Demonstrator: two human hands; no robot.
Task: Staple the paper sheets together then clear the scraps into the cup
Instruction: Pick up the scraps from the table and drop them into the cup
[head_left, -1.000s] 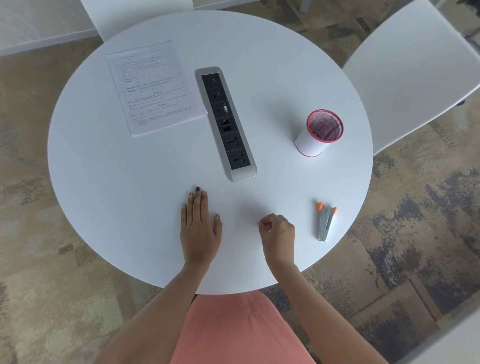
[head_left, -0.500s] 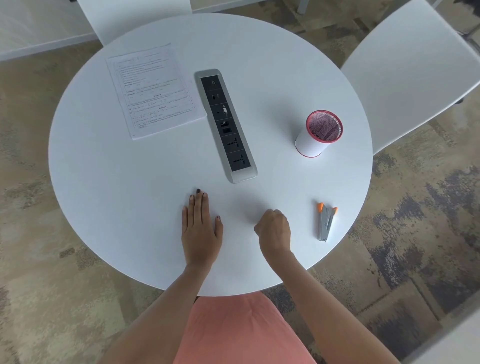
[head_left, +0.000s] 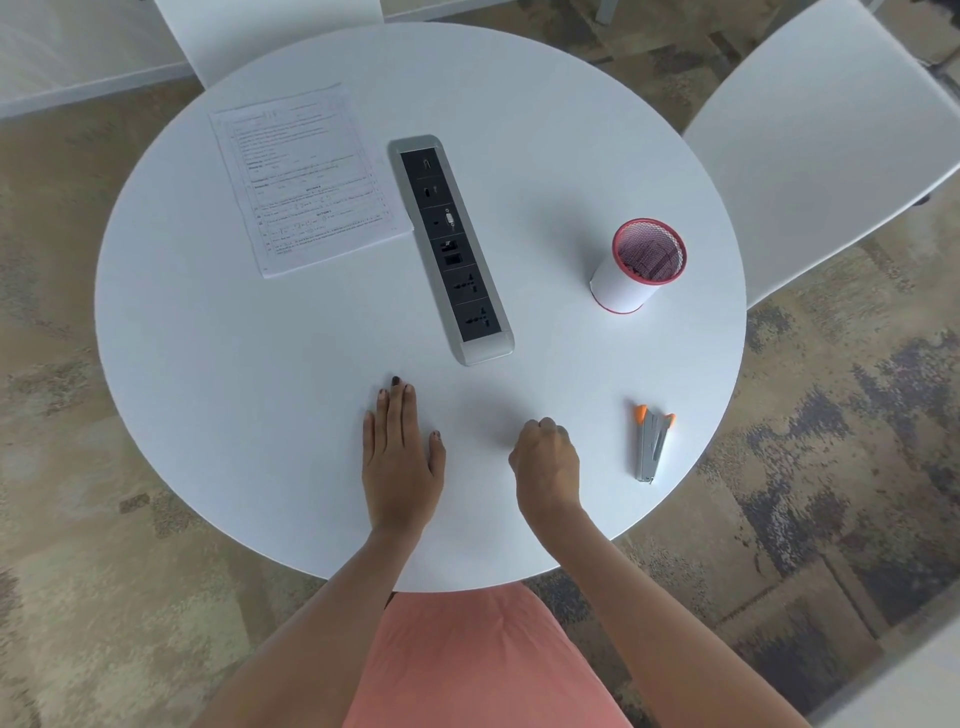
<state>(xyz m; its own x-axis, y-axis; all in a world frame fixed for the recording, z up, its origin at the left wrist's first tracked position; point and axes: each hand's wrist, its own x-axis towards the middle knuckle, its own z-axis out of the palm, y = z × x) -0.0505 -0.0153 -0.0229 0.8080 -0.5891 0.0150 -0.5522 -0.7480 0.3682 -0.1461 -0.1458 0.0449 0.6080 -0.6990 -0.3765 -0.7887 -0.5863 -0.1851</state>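
Printed paper sheets (head_left: 306, 179) lie flat at the far left of the round white table (head_left: 249, 364). A white cup with a red mesh rim (head_left: 636, 267) stands upright at the right. A grey stapler with orange tips (head_left: 650, 447) lies near the right front edge. My left hand (head_left: 400, 457) rests palm down on the table near the front, fingers together, holding nothing. My right hand (head_left: 548, 462) is curled into a loose fist beside it, left of the stapler and apart from it. Whether it holds a small scrap is hidden.
A grey socket strip (head_left: 449, 249) runs down the middle of the table between the sheets and the cup. White chairs stand at the far right (head_left: 831, 124) and at the back (head_left: 270, 31). Patterned carpet surrounds the table.
My right fist has turned knuckles-up and drifted slightly left. The left hand has stayed flat in place.
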